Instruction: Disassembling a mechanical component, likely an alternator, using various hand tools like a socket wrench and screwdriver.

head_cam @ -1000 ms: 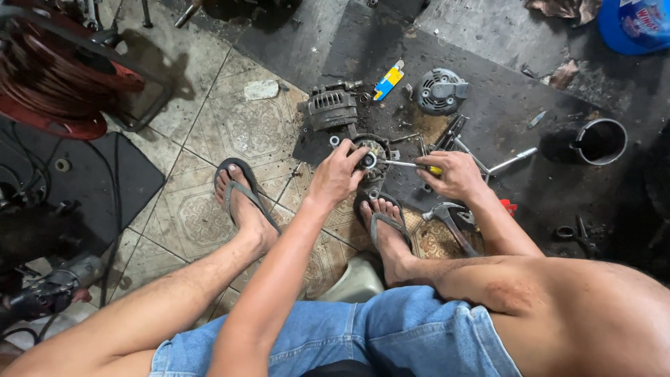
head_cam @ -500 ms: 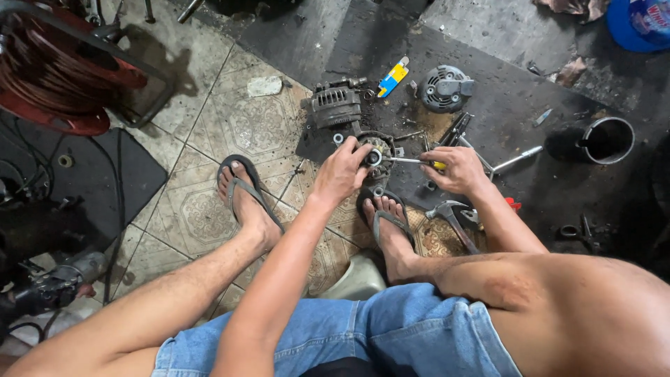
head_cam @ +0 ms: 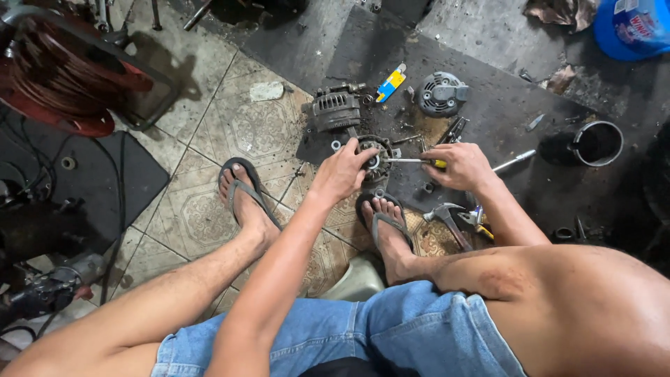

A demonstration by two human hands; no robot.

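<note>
A seated person works on a round metal motor part [head_cam: 375, 155] on a dark floor mat [head_cam: 488, 98], and little has changed over the past second: both hands have stayed at the same part, with the picture shifting only slightly as the head camera moves. The left hand [head_cam: 342, 174] is closed over the part's near-left edge, steadying it just ahead of the right foot. The right hand [head_cam: 464, 166] is wrapped tight around the yellow handle of a screwdriver [head_cam: 412, 160]. Its thin shaft lies almost level, long axis running left to right across the view, tip pointing left into the part's centre.

One screwdriver is in use. Two more motor pieces lie beyond: a ribbed grey housing [head_cam: 336, 108] touching the far-left side of the work, and a round finned cover [head_cam: 441, 93] well apart to the far right. One blue-and-yellow tool [head_cam: 391, 82] rests between them. One hammer [head_cam: 447, 220] lies near the right foot, beside what looks like a pair of pliers, though the view there is cluttered. One black cup [head_cam: 597, 143] stands at the right, one chrome rod [head_cam: 515, 160] angles out from behind the right hand, one blue container [head_cam: 631, 28] sits at the top corner, and one red cable reel [head_cam: 63, 77] fills the upper left. Two feet in black sandals [head_cam: 241, 188] rest on the patterned tiles.
</note>
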